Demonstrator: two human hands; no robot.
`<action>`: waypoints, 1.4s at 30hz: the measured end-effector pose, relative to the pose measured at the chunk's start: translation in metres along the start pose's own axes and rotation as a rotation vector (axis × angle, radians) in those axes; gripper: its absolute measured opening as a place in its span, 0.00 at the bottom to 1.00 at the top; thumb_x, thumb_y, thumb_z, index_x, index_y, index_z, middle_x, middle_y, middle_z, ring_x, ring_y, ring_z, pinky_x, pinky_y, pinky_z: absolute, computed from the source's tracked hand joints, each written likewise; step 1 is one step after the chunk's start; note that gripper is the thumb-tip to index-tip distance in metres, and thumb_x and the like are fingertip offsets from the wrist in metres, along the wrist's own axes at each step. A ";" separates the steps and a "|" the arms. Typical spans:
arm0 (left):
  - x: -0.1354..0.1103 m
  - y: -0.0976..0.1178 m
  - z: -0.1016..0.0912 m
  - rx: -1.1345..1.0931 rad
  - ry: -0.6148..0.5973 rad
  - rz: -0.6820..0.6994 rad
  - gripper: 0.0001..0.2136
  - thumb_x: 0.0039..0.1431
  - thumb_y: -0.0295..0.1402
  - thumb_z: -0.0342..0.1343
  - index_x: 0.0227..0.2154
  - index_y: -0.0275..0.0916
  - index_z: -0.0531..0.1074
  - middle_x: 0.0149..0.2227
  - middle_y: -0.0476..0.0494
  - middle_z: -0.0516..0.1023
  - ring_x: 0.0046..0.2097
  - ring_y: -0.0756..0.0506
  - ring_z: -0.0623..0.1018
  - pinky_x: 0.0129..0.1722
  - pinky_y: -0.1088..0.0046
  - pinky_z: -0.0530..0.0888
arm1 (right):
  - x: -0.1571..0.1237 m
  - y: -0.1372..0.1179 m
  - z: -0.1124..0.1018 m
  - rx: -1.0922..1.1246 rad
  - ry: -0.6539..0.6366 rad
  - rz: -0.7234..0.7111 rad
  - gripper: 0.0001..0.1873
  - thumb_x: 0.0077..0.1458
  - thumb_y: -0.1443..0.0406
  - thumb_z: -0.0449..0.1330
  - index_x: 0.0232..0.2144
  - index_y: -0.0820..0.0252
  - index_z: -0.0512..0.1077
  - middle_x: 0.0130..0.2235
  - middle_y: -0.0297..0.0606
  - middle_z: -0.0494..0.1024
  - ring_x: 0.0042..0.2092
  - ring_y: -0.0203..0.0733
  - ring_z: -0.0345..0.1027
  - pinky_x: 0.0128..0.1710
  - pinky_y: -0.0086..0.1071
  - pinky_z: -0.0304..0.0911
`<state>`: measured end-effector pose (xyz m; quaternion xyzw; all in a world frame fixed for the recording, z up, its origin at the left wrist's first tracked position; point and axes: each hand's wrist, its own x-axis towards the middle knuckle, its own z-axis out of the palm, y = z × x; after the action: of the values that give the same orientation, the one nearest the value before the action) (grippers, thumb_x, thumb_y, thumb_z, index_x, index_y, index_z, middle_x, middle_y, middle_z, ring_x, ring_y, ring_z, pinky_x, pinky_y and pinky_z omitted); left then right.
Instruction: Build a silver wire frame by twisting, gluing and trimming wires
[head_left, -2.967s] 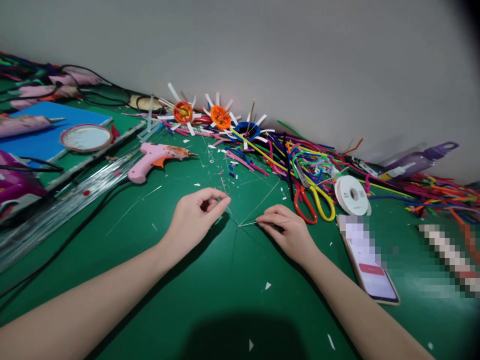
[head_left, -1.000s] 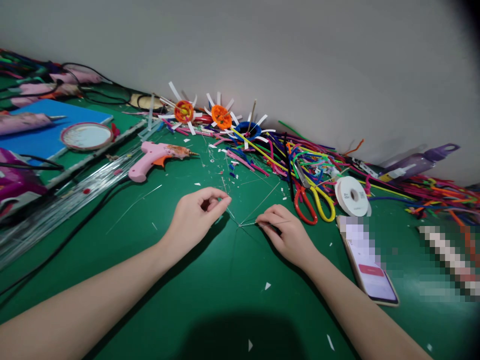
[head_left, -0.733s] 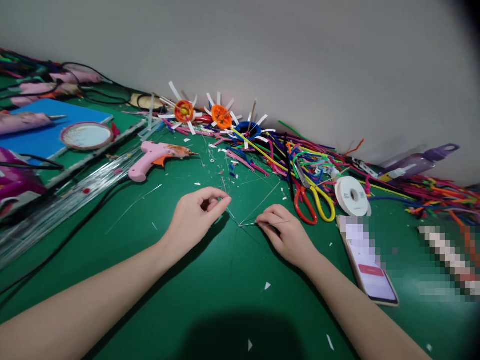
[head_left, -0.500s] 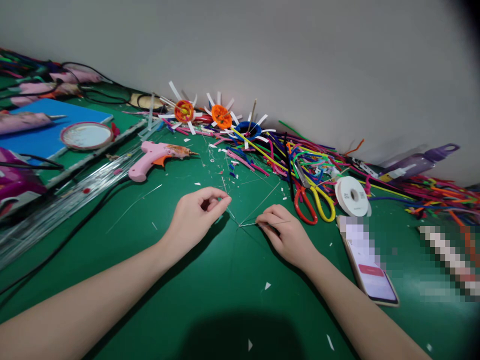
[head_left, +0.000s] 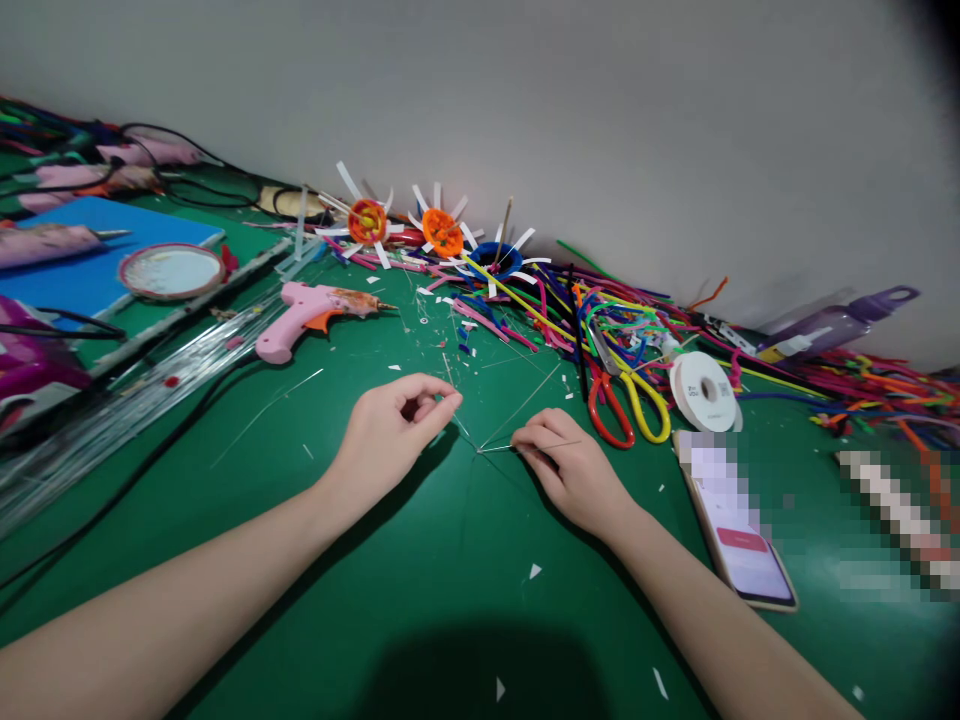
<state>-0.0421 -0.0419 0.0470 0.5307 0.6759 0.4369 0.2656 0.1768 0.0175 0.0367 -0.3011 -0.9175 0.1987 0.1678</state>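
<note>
Thin wires (head_left: 495, 449) meet at a small joint just above the green table, between my two hands. My left hand (head_left: 401, 425) pinches one thin strand between thumb and forefinger; its tip pokes up past the fingers. On the other side, my right hand (head_left: 566, 465) is closed on a second strand, whose end sticks out over the knuckles. A further strand slants up and right from the joint with no finger on it. The strands are too fine to tell whether they are metal or clear plastic.
A pink glue gun (head_left: 315, 315) lies left with its cable. Scissors (head_left: 626, 405), a white ribbon spool (head_left: 705, 392) and a phone (head_left: 739, 525) lie right. Behind are pipe cleaners (head_left: 660, 310), orange and blue flower-like pieces (head_left: 442, 232) and a purple bottle (head_left: 832, 325).
</note>
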 end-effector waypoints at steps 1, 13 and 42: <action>0.000 0.000 0.000 0.000 0.000 0.001 0.11 0.54 0.41 0.54 0.29 0.39 0.74 0.18 0.55 0.61 0.22 0.53 0.62 0.23 0.76 0.59 | 0.000 0.000 0.000 -0.003 0.001 0.001 0.10 0.61 0.68 0.49 0.38 0.58 0.70 0.37 0.40 0.70 0.40 0.42 0.62 0.40 0.36 0.60; 0.001 -0.001 0.001 -0.003 -0.001 -0.007 0.11 0.54 0.41 0.54 0.29 0.39 0.74 0.18 0.55 0.61 0.22 0.53 0.62 0.23 0.77 0.59 | -0.001 0.000 0.001 -0.076 0.003 0.013 0.10 0.61 0.68 0.49 0.38 0.58 0.70 0.38 0.40 0.70 0.40 0.42 0.62 0.41 0.37 0.58; 0.000 -0.001 0.001 -0.026 -0.001 -0.016 0.10 0.54 0.42 0.55 0.28 0.40 0.73 0.18 0.55 0.61 0.22 0.53 0.61 0.22 0.77 0.58 | 0.000 -0.003 -0.001 -0.105 -0.039 0.003 0.09 0.62 0.70 0.47 0.35 0.59 0.66 0.36 0.39 0.69 0.39 0.42 0.60 0.40 0.37 0.56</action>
<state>-0.0413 -0.0414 0.0458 0.5222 0.6743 0.4430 0.2764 0.1754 0.0157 0.0385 -0.3071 -0.9292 0.1561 0.1336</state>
